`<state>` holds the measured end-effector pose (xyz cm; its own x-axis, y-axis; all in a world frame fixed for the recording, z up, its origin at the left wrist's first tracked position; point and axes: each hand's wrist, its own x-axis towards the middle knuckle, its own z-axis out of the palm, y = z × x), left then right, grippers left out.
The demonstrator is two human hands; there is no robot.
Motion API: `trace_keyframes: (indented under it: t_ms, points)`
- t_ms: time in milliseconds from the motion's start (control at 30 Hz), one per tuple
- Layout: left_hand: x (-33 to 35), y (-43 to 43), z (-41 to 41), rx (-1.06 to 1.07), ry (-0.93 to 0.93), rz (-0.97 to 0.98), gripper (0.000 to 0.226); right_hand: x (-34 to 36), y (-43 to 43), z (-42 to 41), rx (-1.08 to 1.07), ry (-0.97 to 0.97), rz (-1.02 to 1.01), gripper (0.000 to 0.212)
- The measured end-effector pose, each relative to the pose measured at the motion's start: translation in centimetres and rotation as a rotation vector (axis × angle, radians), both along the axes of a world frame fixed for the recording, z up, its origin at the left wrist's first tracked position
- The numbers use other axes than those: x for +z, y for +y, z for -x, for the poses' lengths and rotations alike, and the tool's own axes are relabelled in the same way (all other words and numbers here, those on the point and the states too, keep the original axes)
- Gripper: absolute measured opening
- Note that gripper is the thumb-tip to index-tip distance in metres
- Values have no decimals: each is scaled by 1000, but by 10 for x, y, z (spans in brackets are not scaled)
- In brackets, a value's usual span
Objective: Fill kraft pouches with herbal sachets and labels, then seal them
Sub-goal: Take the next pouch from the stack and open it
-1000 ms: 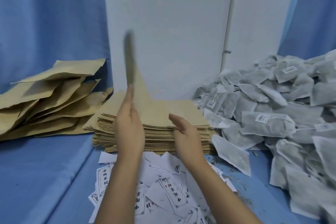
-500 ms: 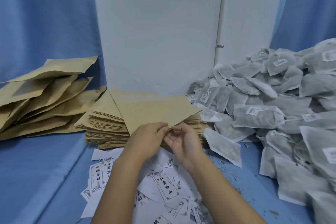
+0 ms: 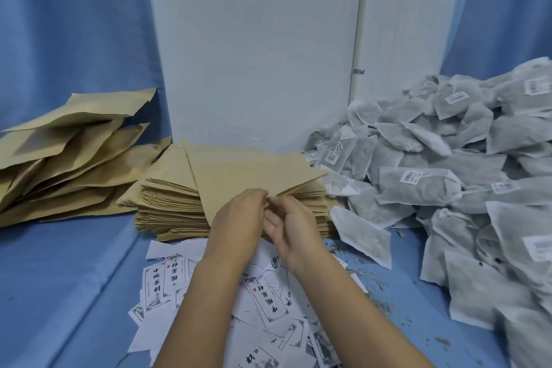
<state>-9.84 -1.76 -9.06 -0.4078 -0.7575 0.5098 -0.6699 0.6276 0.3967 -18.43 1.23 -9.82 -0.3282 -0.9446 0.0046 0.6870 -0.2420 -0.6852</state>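
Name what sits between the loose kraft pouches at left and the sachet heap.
Head view: a neat stack of flat kraft pouches, the left hand and right hand holding one pouch over it.

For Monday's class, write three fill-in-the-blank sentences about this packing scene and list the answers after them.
The left hand and right hand pinch the kraft pouch, so the number of hands on it is ____.
The grey sachets are heaped on the person's ____ side.
The printed labels lie on a ____ cloth.
Missing words: two; right; blue.
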Motion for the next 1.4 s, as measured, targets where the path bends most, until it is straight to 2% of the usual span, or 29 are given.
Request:
trace_keyframes:
  t_ms: [100,233,367,533,667,767,867,967,1067,1133,1233,1333,1400]
  points:
    - [1,3,3,19,60,21,27,1,-1,2,8,-60,18,20]
    - [-3,6,11,16,-58,40,23,0,-5,7,-123,17,-86,25]
    - [-10,9,17,76,-89,84,21,-3,-2,11,-193,100,-178,24]
    - [-14,11,20,137,-57,98,20,-5,-1,10,-234,167,-235,31]
    - [-11,10,19,237,31,95,23,-6,-1,6,-243,232,-205,36]
    - [-8,13,18,207,20,94,22,-2,0,9,-183,156,-188,26]
    - [-8,15,17,169,-29,126,41,-5,0,15,-141,25,-222,15]
    - [-7,8,3,207,-46,210,55,-8,-1,30,-204,-58,-293,21]
    - [-4,1,-15,331,66,111,58,-8,3,49,-314,-153,-322,16]
    - [-6,3,-14,347,70,44,56,-9,4,50,-328,-162,-318,13]
    - [-8,8,-2,361,39,34,50,-8,1,38,-304,12,-263,17]
    - [-6,10,6,360,134,9,47,-3,3,27,-272,522,-129,17]
    - [-4,12,10,280,346,-51,45,1,4,20,-237,768,32,30]
